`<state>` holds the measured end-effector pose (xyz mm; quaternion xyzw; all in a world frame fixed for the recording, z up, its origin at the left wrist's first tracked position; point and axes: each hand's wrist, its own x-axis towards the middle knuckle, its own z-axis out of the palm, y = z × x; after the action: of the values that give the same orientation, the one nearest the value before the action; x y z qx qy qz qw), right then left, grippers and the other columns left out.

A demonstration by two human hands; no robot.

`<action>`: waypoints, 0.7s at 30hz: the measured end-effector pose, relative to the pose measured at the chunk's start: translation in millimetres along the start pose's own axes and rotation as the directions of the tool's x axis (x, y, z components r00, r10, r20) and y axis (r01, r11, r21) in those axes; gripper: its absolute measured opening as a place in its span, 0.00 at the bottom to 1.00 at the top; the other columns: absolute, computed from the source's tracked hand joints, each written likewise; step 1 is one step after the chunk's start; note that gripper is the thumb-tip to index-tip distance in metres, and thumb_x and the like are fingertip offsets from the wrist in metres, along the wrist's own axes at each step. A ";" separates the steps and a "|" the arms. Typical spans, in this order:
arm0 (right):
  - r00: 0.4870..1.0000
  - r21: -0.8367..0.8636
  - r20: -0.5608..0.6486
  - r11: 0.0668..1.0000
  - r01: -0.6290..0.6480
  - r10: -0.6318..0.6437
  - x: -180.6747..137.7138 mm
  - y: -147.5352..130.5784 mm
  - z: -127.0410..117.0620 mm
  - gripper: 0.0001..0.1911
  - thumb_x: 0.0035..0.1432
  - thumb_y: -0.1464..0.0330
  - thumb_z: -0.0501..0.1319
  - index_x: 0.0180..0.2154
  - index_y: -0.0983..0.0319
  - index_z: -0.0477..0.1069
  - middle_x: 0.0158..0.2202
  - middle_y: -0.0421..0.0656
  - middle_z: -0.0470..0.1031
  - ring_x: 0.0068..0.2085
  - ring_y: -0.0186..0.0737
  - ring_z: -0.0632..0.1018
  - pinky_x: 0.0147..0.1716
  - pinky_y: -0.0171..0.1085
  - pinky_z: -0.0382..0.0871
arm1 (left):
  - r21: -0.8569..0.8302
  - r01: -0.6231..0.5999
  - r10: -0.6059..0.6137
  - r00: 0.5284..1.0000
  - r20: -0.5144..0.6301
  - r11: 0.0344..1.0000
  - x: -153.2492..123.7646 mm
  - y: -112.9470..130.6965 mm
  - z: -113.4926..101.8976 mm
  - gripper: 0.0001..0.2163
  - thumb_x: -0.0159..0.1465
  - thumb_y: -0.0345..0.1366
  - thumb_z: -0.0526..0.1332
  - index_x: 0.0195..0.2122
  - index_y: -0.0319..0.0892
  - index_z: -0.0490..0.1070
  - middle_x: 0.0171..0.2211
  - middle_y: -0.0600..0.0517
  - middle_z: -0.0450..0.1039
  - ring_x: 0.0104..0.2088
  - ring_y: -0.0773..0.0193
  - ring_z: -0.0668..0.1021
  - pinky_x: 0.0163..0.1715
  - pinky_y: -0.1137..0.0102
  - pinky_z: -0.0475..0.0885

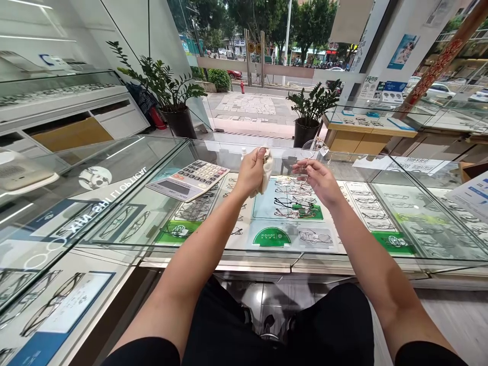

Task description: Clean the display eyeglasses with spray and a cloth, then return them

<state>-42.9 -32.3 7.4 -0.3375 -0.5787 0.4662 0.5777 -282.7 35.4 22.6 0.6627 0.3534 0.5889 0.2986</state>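
Above the glass counter, my left hand [250, 173] is closed around a crumpled cream cloth [268, 166], the thumb on top. To its right, my right hand [321, 179] pinches a pair of thin-rimmed eyeglasses [314, 149] in its fingertips; the clear lenses stand up past the fingers and a small white tag seems to hang at their side. The cloth and the eyeglasses are apart. A large calculator [188, 179] rests on the glass to the left of my left hand. Just behind that hand is a small white bottle [244, 151], partly hidden.
The glass display counter [267, 254] stretches across in front of my knees, with rows of eyeglass frames [293, 195] under its top. Potted plants [177, 119] stand beyond it. A beige device [26, 170] sits at the left, a printed sheet [470, 201] at the right.
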 end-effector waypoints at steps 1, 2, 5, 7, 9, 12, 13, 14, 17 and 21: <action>1.000 -0.006 0.002 1.000 0.000 0.000 -0.3 -0.4 0.4 0.23 0.62 0.42 0.76 0.48 0.50 0.83 0.55 0.44 0.87 0.58 0.50 0.84 0.57 0.51 0.82 | 0.018 0.007 -0.007 1.000 -0.006 1.000 -0.8 -0.1 0.5 0.29 0.81 0.59 0.58 0.27 0.45 0.63 0.25 0.53 0.66 0.28 0.63 0.68 0.31 0.66 0.65; 1.000 -0.011 0.003 1.000 0.000 0.000 -0.7 -0.9 0.9 0.23 0.62 0.42 0.76 0.48 0.50 0.83 0.55 0.45 0.87 0.59 0.51 0.84 0.57 0.52 0.82 | 0.027 0.016 -0.016 1.000 -0.009 1.000 -1.5 -0.5 1.1 0.31 0.80 0.62 0.58 0.25 0.45 0.61 0.23 0.54 0.63 0.26 0.64 0.67 0.29 0.66 0.63; 1.000 -0.007 0.006 1.000 0.000 0.000 -2.1 -3.0 3.0 0.23 0.62 0.42 0.76 0.48 0.50 0.83 0.55 0.45 0.87 0.59 0.51 0.84 0.56 0.51 0.82 | -0.005 0.047 -0.047 0.999 0.006 0.999 -3.9 -1.0 2.6 0.36 0.73 0.73 0.58 0.23 0.46 0.57 0.21 0.55 0.57 0.24 0.65 0.63 0.27 0.65 0.61; 1.000 -0.004 0.010 1.000 0.001 -0.001 -3.0 -4.4 4.5 0.23 0.62 0.42 0.76 0.48 0.50 0.84 0.54 0.45 0.87 0.58 0.50 0.84 0.55 0.50 0.82 | -0.057 0.084 -0.082 0.996 0.041 0.995 -6.5 1.1 3.5 0.39 0.68 0.78 0.58 0.22 0.47 0.55 0.20 0.55 0.55 0.22 0.66 0.62 0.25 0.64 0.60; 1.000 -0.014 0.016 1.000 0.001 -0.001 -3.9 -5.7 5.8 0.23 0.62 0.42 0.76 0.48 0.50 0.84 0.55 0.45 0.87 0.59 0.51 0.83 0.56 0.51 0.81 | -0.115 0.150 -0.138 0.985 0.101 0.982 -9.6 5.1 4.7 0.39 0.66 0.79 0.58 0.22 0.47 0.53 0.19 0.55 0.54 0.21 0.67 0.61 0.25 0.64 0.61; 1.000 -0.021 0.023 1.000 -0.003 0.003 -5.1 -7.1 7.1 0.24 0.62 0.42 0.76 0.49 0.50 0.83 0.56 0.45 0.87 0.59 0.52 0.83 0.57 0.52 0.81 | -0.167 0.249 -0.211 0.953 0.217 0.954 -13.3 11.6 7.6 0.38 0.69 0.78 0.58 0.23 0.47 0.57 0.20 0.55 0.57 0.22 0.67 0.62 0.26 0.64 0.63; 1.000 -0.014 0.026 1.000 -0.002 0.003 -5.5 -7.6 7.3 0.23 0.62 0.42 0.76 0.49 0.49 0.83 0.56 0.45 0.87 0.59 0.52 0.84 0.57 0.52 0.81 | -0.176 0.265 -0.217 0.944 0.250 0.948 -14.1 13.4 8.6 0.37 0.69 0.77 0.59 0.24 0.46 0.60 0.21 0.55 0.58 0.23 0.66 0.63 0.27 0.65 0.64; 1.000 -0.003 0.029 1.000 0.000 0.000 -5.9 -8.2 7.5 0.23 0.63 0.42 0.76 0.49 0.49 0.83 0.56 0.45 0.87 0.59 0.52 0.84 0.57 0.52 0.82 | -0.183 0.272 -0.215 0.936 0.277 0.945 -14.8 14.9 9.5 0.36 0.70 0.75 0.60 0.25 0.46 0.63 0.22 0.55 0.60 0.23 0.66 0.64 0.28 0.66 0.64; 0.999 0.037 0.036 0.999 0.011 -0.012 -7.1 -9.9 7.6 0.21 0.64 0.44 0.75 0.49 0.49 0.83 0.55 0.44 0.87 0.59 0.52 0.84 0.60 0.53 0.81 | -0.200 0.277 -0.197 0.917 0.346 0.940 -16.1 18.3 10.9 0.31 0.71 0.70 0.66 0.30 0.45 0.67 0.25 0.55 0.64 0.27 0.64 0.66 0.31 0.67 0.66; 0.999 0.062 0.032 0.998 0.023 -0.025 -8.4 -11.7 7.3 0.20 0.66 0.45 0.74 0.50 0.49 0.82 0.56 0.44 0.87 0.61 0.52 0.84 0.62 0.54 0.81 | -0.229 0.315 -0.201 0.888 0.413 0.921 -17.1 20.1 10.5 0.26 0.72 0.61 0.69 0.32 0.45 0.67 0.28 0.56 0.63 0.29 0.64 0.67 0.34 0.69 0.66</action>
<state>-47.5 -45.1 16.0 -0.3048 -0.5773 0.4823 0.5841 -270.8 10.1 27.8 0.6597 0.2841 0.4485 0.5319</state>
